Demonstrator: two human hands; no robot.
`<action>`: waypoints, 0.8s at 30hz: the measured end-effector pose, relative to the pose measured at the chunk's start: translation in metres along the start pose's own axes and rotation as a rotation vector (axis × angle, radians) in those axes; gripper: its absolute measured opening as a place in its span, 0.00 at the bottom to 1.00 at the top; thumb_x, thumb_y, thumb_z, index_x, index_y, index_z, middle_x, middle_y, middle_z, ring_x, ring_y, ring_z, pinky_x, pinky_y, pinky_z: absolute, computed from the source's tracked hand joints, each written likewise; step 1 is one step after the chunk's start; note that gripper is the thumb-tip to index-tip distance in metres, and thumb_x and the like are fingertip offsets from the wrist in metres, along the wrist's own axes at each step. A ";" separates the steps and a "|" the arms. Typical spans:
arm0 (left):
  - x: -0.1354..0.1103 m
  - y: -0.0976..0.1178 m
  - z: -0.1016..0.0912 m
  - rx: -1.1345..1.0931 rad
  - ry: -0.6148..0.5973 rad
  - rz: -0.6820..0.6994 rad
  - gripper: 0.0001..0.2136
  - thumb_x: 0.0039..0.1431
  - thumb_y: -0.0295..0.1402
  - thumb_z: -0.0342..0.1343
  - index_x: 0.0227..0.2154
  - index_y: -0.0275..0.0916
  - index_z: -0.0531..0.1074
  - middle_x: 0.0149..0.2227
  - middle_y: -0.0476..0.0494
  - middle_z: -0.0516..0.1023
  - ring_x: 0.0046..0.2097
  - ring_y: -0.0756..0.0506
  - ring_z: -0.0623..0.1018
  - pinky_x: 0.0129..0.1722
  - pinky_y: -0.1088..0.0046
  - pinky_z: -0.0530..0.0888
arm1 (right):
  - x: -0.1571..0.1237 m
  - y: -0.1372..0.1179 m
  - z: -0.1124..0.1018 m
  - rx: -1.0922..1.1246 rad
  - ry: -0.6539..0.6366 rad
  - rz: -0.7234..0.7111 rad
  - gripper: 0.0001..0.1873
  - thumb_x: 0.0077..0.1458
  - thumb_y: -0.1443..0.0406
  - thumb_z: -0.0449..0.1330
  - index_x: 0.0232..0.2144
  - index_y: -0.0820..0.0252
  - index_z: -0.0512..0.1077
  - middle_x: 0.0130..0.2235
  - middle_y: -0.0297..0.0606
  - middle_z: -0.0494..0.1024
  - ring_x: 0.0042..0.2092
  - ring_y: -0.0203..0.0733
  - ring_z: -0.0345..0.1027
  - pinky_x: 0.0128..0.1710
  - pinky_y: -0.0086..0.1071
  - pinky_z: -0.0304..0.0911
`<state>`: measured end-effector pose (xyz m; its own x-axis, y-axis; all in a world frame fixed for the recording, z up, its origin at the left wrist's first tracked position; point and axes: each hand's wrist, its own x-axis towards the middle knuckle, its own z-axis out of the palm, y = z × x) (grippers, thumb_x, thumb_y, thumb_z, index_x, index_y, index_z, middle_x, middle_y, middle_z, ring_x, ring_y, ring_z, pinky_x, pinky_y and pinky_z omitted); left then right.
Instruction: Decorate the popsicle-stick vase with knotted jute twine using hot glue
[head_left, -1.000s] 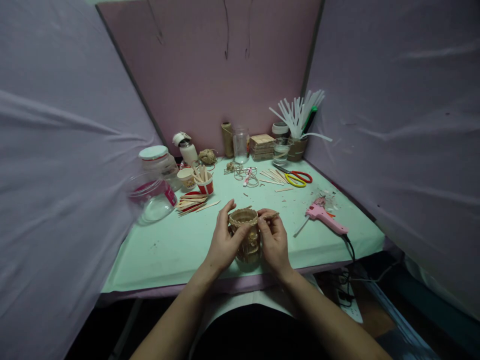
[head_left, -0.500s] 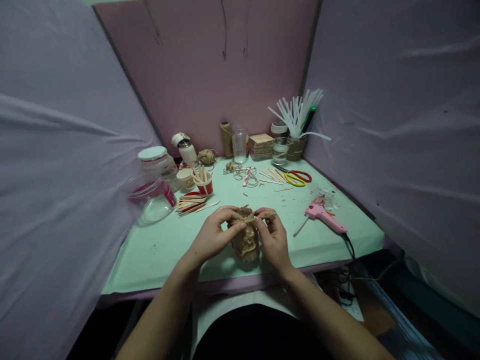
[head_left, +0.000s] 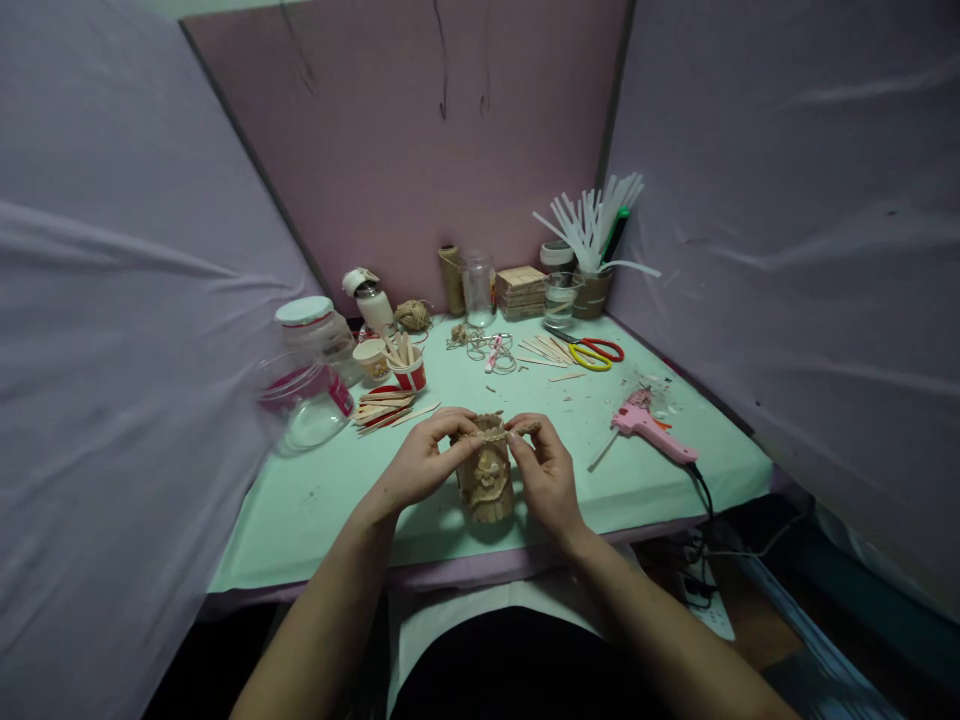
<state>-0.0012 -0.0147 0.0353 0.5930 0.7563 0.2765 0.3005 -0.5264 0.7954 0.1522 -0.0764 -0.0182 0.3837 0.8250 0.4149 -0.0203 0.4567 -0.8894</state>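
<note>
Stretching across the middle of the view, the table [head_left: 300, 535], under a pale green cloth, bears everything else. At its left edge sits a large clear jar [head_left: 307, 395] with a pink label. Nearer the middle, 2 hands [head_left: 427, 458] work at the front of the table, with the left hand's thumb and fingers gathered at the near rim of a small pot [head_left: 487, 495] and the right hand [head_left: 546, 470] close against its other side.

The pot is near the table's front edge, between the hands, and looks upright. It is tan and roughly cylindrical, with an uneven, scalloped lower edge, and its mouth is partly hidden by the fingers. To the right, well apart from it, a pink glue gun [head_left: 654, 432] lies with a pale stick jutting from its back. Farther off are scissors [head_left: 592, 355] with 1 red and 1 yellow handle.

Smaller again, a braided cord [head_left: 523, 428] matching the pot's tan runs along the rim. Both hands grasp it: the left pinches it against the rim, the right holds the length toward its free end. Smallest is the raised flower [head_left: 487, 474] on the pot's front, its rounded petals slightly paler than the wall around them.
</note>
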 end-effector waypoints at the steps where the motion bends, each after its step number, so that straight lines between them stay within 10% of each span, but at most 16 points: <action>1: 0.000 0.000 -0.001 0.005 -0.012 0.009 0.08 0.57 0.37 0.56 0.29 0.38 0.75 0.42 0.40 0.76 0.48 0.42 0.73 0.51 0.66 0.67 | 0.000 0.000 0.000 -0.002 -0.003 0.000 0.06 0.58 0.62 0.56 0.30 0.57 0.67 0.36 0.36 0.67 0.40 0.39 0.64 0.39 0.31 0.63; 17: -0.001 -0.007 0.000 -0.047 -0.061 0.069 0.10 0.59 0.38 0.54 0.30 0.37 0.74 0.42 0.38 0.76 0.49 0.42 0.73 0.52 0.64 0.67 | -0.001 0.002 -0.002 -0.085 0.003 -0.094 0.05 0.58 0.64 0.55 0.30 0.57 0.67 0.36 0.36 0.67 0.41 0.40 0.64 0.42 0.35 0.63; 24: -0.001 -0.013 -0.003 -0.162 -0.091 0.056 0.11 0.58 0.40 0.56 0.31 0.37 0.76 0.45 0.36 0.75 0.52 0.40 0.72 0.54 0.61 0.66 | -0.013 -0.010 -0.003 -0.358 -0.031 -0.501 0.09 0.53 0.71 0.57 0.37 0.54 0.69 0.41 0.41 0.66 0.46 0.46 0.64 0.46 0.44 0.64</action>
<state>-0.0077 -0.0079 0.0264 0.6727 0.6856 0.2782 0.1453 -0.4911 0.8589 0.1503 -0.0930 -0.0154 0.2392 0.5507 0.7997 0.4686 0.6558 -0.5919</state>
